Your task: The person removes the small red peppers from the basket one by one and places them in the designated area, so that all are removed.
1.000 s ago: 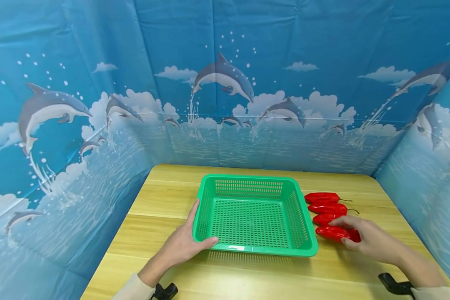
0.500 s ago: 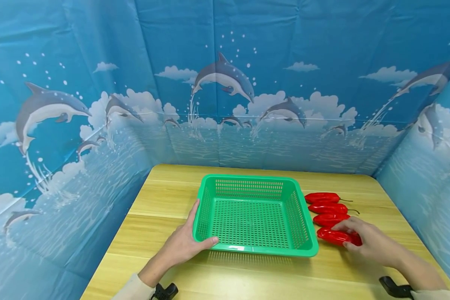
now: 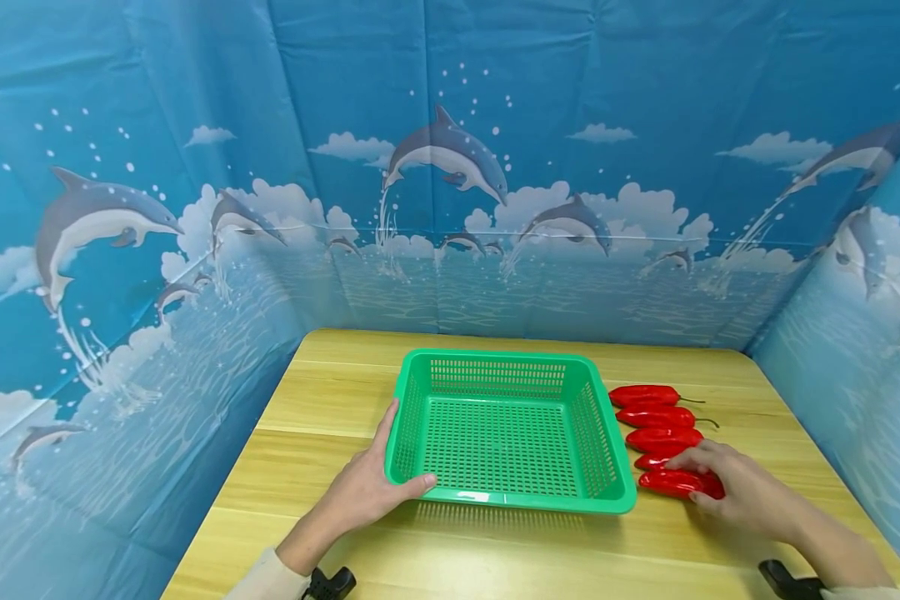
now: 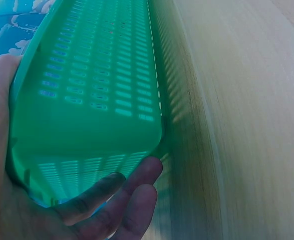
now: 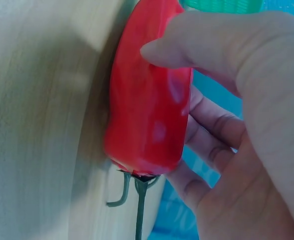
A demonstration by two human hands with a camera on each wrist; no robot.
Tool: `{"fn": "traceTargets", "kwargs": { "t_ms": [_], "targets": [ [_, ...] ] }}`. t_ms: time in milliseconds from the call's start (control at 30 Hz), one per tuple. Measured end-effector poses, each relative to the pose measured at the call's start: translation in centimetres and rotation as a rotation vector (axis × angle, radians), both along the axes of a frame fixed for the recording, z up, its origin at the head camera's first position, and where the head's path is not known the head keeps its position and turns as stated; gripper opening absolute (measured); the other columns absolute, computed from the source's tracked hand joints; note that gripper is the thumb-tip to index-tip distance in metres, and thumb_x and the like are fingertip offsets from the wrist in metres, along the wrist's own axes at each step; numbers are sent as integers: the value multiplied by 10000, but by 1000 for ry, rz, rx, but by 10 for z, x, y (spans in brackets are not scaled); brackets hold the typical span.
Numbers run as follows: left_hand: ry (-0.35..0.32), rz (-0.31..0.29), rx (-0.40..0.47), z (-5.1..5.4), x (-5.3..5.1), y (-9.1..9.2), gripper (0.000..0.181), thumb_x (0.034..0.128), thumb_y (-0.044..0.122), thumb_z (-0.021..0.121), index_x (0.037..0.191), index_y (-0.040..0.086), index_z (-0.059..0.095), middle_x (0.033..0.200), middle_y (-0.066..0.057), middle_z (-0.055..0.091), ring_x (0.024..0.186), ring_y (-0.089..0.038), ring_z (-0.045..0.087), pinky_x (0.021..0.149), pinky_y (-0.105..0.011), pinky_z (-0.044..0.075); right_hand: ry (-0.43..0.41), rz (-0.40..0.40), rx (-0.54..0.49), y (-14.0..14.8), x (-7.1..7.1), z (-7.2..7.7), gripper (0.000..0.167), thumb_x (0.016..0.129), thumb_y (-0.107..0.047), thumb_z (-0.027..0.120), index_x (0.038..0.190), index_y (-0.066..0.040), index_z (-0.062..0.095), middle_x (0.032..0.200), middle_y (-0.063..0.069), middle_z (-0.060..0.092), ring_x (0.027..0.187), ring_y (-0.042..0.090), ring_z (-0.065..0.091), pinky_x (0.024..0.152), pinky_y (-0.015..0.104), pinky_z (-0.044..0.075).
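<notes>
A green plastic basket (image 3: 495, 497) with slotted walls sits on the table, nothing in it. My left hand (image 3: 363, 492) grips its near left corner, thumb over the rim and fingers along the outer wall; the left wrist view shows those fingers (image 4: 141, 200) under the corner. To the right of the basket, several red peppers (image 3: 663, 439) lie in a column. My right hand (image 3: 746, 492) holds the nearest red pepper (image 3: 671, 482) between thumb and fingers. In the right wrist view, this pepper (image 5: 147, 115) has a green stem. The fingers partly hide the pepper behind it.
The light wooden table (image 3: 465, 558) carries everything. Blue curtains (image 3: 435, 283) printed with dolphins hang along its back and sides. A black wrist-camera mount (image 3: 787, 579) sits on the right wrist, another mount (image 3: 330, 583) on the left.
My right hand has moved slightly toward me with the nearest pepper. Part of another pepper now shows between it and the rest. The left hand and basket have not moved.
</notes>
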State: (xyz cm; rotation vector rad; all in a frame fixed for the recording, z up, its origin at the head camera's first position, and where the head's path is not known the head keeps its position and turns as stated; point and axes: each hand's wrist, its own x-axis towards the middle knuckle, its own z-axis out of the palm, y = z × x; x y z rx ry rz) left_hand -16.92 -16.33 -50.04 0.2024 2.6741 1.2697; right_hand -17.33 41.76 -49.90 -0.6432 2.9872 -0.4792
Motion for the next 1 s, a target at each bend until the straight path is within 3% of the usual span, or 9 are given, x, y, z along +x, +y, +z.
{"fn": "traceTargets", "kwargs": {
  "t_ms": [133,300,567,1000],
  "targets": [
    [0,0,6,0,0,0,1317,957,620,912,1886,421,0,1560,-261,738,1282,-456,810,924,-659,665,23,-5,-7,1,2,-3,418,863,-115,996,1209,-277,825,1269,12,773,1167,317,740,941,501,673],
    [1,1,14,0,1,0,1318,957,614,914,1887,418,0,1544,-250,752,1277,-447,814,924,-652,666,34,-12,-8,3,4,-5,421,860,-112,1001,1194,-295,822,1210,-46,750,1084,228,687,884,379,639],
    [4,5,13,0,2,0,1322,954,612,919,1891,400,11,1530,-256,758,1270,-420,815,925,-635,669,24,-28,-24,3,7,-4,427,864,-117,1007,1214,-280,826,1224,-19,735,1125,249,678,883,358,639],
    [5,-4,28,0,0,0,1326,954,600,922,1893,389,9,1490,-227,789,1233,-369,829,888,-569,667,99,-28,-55,1,15,-7,460,843,-104,1027,1229,-261,832,1196,-49,695,1046,166,622,825,290,600]
  ]
}}
